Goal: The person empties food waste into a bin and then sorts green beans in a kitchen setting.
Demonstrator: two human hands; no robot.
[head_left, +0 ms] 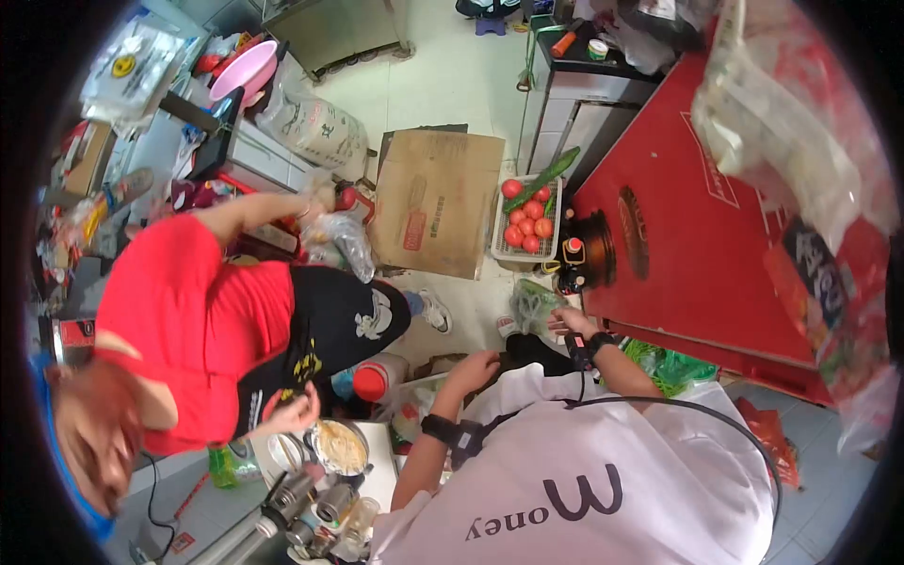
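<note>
Both hands (476,369) apart, R (573,323) @ bag (534,303)

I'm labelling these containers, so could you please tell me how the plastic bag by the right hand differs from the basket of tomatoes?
The plastic bag is soft and see-through, while the basket is rigid and pale. The plastic bag also looks smaller than the basket. Only green shows in the plastic bag; the basket holds red tomatoes and a green cucumber. Both contain something green.

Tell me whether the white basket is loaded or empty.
Loaded: the white basket holds several red tomatoes, and a long green cucumber lies over its far end.
</note>
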